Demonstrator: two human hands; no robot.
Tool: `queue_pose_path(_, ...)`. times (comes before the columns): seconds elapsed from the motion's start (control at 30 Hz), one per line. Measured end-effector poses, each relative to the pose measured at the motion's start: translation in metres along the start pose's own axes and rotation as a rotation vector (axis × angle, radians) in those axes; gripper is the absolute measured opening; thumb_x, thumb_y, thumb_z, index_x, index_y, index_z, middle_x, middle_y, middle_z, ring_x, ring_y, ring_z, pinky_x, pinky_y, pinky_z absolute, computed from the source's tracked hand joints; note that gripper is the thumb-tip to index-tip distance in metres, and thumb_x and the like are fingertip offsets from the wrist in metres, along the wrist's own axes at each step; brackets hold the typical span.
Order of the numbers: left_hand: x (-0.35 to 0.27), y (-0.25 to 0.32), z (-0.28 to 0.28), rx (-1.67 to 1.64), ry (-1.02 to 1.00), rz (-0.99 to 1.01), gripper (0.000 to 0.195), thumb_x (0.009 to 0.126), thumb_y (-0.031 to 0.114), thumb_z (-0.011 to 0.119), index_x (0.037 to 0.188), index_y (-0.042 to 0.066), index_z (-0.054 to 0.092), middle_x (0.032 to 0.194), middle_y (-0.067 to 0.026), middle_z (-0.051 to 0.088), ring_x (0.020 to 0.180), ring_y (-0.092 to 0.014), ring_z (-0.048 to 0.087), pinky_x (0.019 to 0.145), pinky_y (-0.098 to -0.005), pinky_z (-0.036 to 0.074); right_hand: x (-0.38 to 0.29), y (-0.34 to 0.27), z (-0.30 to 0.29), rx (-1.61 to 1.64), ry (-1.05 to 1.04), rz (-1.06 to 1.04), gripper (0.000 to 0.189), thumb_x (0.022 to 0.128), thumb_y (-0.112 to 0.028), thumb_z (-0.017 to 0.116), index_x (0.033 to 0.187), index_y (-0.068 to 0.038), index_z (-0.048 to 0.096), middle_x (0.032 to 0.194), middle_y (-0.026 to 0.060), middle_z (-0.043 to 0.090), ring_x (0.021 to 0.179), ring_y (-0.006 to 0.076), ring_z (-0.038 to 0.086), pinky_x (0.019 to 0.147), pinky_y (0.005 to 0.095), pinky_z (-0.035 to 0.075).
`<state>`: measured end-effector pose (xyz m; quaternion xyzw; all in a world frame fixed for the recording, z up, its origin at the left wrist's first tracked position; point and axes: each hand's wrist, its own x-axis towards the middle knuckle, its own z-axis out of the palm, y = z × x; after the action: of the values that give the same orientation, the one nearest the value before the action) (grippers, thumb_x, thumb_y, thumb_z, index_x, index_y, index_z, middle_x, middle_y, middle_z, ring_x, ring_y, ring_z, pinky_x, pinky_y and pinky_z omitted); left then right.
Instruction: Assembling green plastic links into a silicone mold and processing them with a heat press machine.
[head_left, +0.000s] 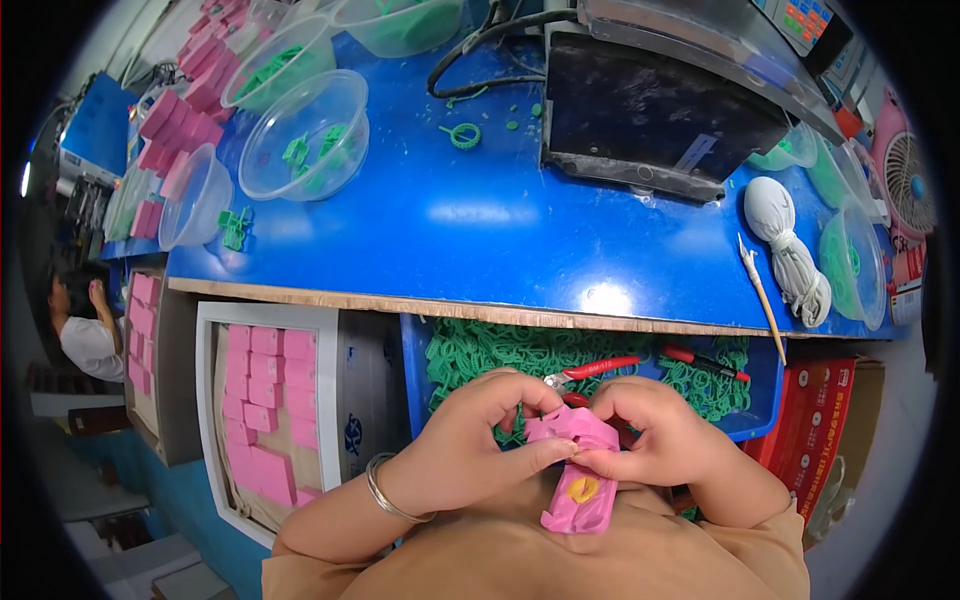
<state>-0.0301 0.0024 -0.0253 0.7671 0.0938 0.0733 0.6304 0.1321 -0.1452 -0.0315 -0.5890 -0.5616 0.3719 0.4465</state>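
Note:
Between my left hand and my right hand is a pink rubber mould piece, which the fingers and thumbs of both hands pinch and bend. Just below it, against my shirt front, lies another pink mould part with a yellow ring-like shape in its face. My thumbs hide where the two parts meet, so I cannot tell if they are joined. Behind my hands a blue tray holds many green wax pieces. Red-handled nippers and a red and black pen lie on these pieces.
On the blue tabletop stand clear plastic bowls, a dark machine, a tied white cloth pouch and a wooden-handled blade. A box of pink blocks is at left. Another person sits far left.

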Motion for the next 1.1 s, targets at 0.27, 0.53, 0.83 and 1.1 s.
queue_pose_path(0.27, -0.004, -0.008, -0.004, -0.908, -0.138, -0.430, 0.024, 0.086, 0.013, 0.063, 0.104, -0.001, 0.056, 0.097, -0.0048, 0.061, 0.086, -0.009, 0.058, 0.076, -0.0234, 0.049, 0.002, -0.007, -0.004, 0.122, -0.173, -0.098, 0.027, 0.073, -0.016, 0.075, 0.081, -0.004, 0.052, 0.067, 0.0045, 0.045, 0.059, 0.0184, 0.045, 0.051, 0.0311, 0.036)
queue_pose_path(0.53, -0.010, -0.023, 0.005, -1.243, -0.210, -0.452, 0.031, 0.087, 0.016, 0.062, 0.110, -0.001, 0.052, 0.099, -0.0058, 0.060, 0.089, -0.011, 0.059, 0.077, -0.0235, 0.049, 0.004, 0.005, 0.001, 0.151, -0.161, -0.184, 0.029, 0.072, -0.018, 0.076, 0.085, -0.004, 0.055, 0.072, 0.0053, 0.051, 0.061, 0.0185, 0.047, 0.053, 0.0293, 0.038)
queue_pose_path(0.83, -0.011, -0.017, 0.008, -0.204, 0.100, -0.021, 0.045, 0.075, 0.013, 0.073, 0.114, 0.002, 0.054, 0.102, -0.0069, 0.055, 0.087, -0.015, 0.051, 0.076, -0.0283, 0.043, -0.001, 0.012, 0.019, 0.321, 0.124, 0.082, 0.028, 0.077, -0.016, 0.072, 0.095, -0.001, 0.057, 0.076, 0.0078, 0.057, 0.063, 0.0151, 0.053, 0.055, 0.0271, 0.043)
queue_pose_path(1.1, -0.003, -0.005, 0.001, -0.525, -0.025, -0.162, 0.036, 0.075, 0.004, 0.070, 0.107, 0.000, 0.054, 0.104, -0.0086, 0.051, 0.092, -0.016, 0.052, 0.082, -0.0290, 0.042, -0.001, 0.009, 0.020, 0.168, 0.092, -0.055, 0.025, 0.076, -0.013, 0.072, 0.091, -0.001, 0.057, 0.074, 0.0076, 0.056, 0.060, 0.0166, 0.051, 0.053, 0.0277, 0.042)
